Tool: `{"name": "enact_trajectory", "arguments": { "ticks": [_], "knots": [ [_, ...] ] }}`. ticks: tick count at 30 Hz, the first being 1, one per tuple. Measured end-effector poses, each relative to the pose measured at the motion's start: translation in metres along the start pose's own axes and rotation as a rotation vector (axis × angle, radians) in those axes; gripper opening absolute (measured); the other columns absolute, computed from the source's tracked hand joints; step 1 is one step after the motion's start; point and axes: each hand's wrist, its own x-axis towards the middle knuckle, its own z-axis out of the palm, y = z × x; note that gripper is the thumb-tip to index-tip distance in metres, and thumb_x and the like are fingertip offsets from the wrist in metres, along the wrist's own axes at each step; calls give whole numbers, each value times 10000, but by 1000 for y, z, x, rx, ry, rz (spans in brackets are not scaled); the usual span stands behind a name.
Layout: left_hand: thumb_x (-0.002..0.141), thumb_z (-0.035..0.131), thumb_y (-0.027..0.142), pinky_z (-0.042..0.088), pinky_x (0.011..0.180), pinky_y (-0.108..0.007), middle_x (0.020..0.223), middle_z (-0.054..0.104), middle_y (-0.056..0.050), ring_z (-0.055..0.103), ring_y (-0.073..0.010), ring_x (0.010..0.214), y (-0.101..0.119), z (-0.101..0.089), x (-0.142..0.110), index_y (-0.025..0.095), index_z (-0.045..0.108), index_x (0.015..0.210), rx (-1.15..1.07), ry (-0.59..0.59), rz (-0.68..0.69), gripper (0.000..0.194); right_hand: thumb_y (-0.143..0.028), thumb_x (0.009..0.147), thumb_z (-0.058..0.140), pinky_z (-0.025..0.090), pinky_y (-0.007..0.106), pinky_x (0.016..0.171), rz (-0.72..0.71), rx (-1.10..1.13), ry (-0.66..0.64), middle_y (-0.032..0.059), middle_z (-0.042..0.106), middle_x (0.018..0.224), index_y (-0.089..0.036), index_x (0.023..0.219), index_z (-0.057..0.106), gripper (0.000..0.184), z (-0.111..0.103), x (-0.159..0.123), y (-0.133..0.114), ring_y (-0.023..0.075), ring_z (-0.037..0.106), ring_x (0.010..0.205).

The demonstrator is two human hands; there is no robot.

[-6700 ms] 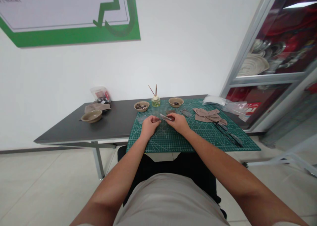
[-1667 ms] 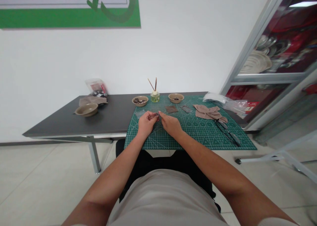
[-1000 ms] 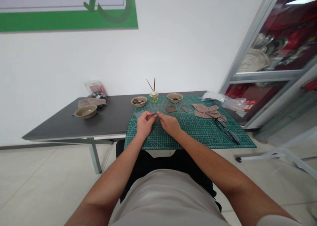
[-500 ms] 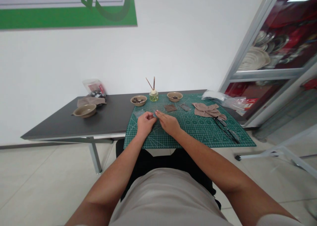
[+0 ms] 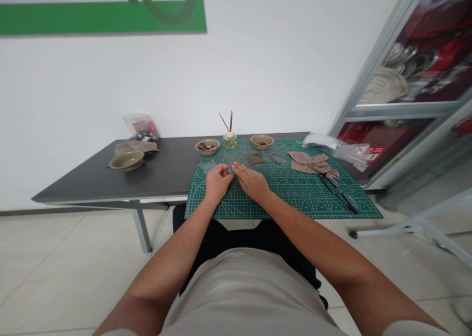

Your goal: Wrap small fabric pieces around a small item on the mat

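Over the middle of the green cutting mat (image 5: 280,193), my left hand (image 5: 218,180) is closed, fingertips pinching a small grey-blue piece (image 5: 230,169). My right hand (image 5: 253,182) meets it from the other side, its fingers together and pressed against the same piece. Whether the piece is sheet or cloth, or wraps something, I cannot tell. A flat grey-blue sheet (image 5: 208,167) lies just beyond my left hand. Past my right hand lie a brown square sheet (image 5: 255,158) and a crumpled grey piece (image 5: 277,157).
A bowl of dark stones (image 5: 207,147), a reed diffuser (image 5: 230,140) and a second bowl (image 5: 262,142) line the mat's back. At right lie a brown cloth (image 5: 311,164), glasses (image 5: 341,194) and a plastic bag (image 5: 342,148). Another bowl (image 5: 127,161) stands left on the dark table (image 5: 165,174).
The camera view has shifted slightly. Both hands stay together at the grey-blue piece, with only small finger changes.
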Motion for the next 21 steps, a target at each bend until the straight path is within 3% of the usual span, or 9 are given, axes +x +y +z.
{"name": "enact_trajectory", "arguments": {
  "ticks": [8, 12, 16, 21],
  "knots": [
    [735, 698, 340, 463, 600, -246, 710, 632, 12, 557, -108, 578, -5, 2, 2, 186, 622, 811, -192, 45, 16, 187, -119, 916, 401, 522, 334, 976, 199, -32, 4, 99, 639, 1280, -141, 1298, 573, 420, 0, 2, 1, 207, 624, 1160],
    [749, 693, 311, 459, 609, -232, 755, 615, 16, 539, -93, 598, -3, 1, 5, 189, 598, 804, -195, 51, 49, 164, -133, 924, 387, 538, 335, 939, 251, -15, 32, 108, 633, 1287, -136, 1308, 563, 422, -3, 4, 0, 208, 642, 1131],
    [788, 659, 296, 476, 639, -240, 726, 585, 25, 570, -108, 632, -2, 1, 6, 206, 622, 989, -237, 7, 96, 223, -137, 928, 384, 530, 318, 945, 261, -3, 27, 107, 634, 1287, -127, 1308, 562, 419, -5, 4, 0, 198, 647, 1121],
    [766, 669, 281, 501, 676, -255, 783, 655, -7, 620, -123, 678, -9, 3, 5, 187, 673, 967, -220, -47, 74, 222, -126, 921, 395, 524, 300, 952, 265, 10, 43, 97, 632, 1293, -139, 1320, 552, 428, -4, 4, 1, 185, 644, 1124]
  ]
}}
